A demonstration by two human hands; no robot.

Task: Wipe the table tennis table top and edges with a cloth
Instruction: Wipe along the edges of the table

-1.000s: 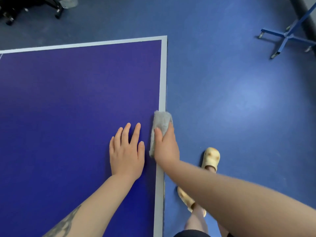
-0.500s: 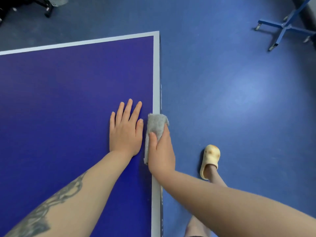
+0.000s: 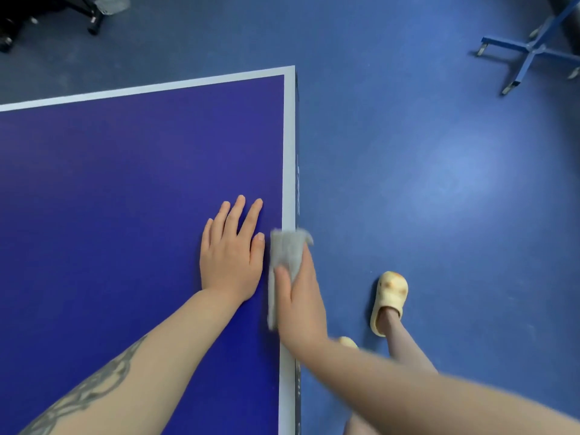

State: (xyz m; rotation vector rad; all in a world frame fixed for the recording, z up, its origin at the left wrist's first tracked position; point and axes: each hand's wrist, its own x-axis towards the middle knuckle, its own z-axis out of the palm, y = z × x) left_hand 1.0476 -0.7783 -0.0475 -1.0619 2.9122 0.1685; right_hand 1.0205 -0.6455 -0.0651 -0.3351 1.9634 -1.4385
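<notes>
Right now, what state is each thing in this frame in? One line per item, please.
Table tennis table: top bare, corner in view.
Grey cloth: folded over the table's side edge, under the right hand.
Right hand: grip on the cloth, thumb on top, pressing it against the edge.
Left hand: flat on the top, fingers straight, holding nothing.
Yellow slipper: on the foot, on the floor beside the table.

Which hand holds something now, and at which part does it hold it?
The right hand grips the grey cloth at its near end, over the table edge. The left hand holds nothing.
</notes>
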